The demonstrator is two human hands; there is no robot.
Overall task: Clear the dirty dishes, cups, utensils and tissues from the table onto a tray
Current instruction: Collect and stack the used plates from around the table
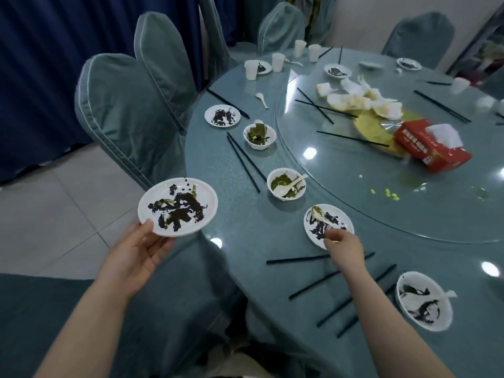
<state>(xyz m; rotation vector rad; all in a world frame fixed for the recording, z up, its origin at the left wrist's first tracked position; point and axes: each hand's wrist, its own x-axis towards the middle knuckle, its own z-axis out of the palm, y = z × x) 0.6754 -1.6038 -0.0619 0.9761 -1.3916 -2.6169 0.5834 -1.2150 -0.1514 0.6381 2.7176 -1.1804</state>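
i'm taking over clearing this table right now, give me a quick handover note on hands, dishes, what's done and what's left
Left hand holds a dirty plate off the table edge.
Right hand grips the near rim of a second plate with a spoon on it, still on the table.
No tray in view.
Left: two bowls, more plates, cups, chopsticks, crumpled tissues, red tissue box.

Left hand [141, 248] lifted, fingers curled, thumb up; right hand [345, 248] extended, fingertips pinching.
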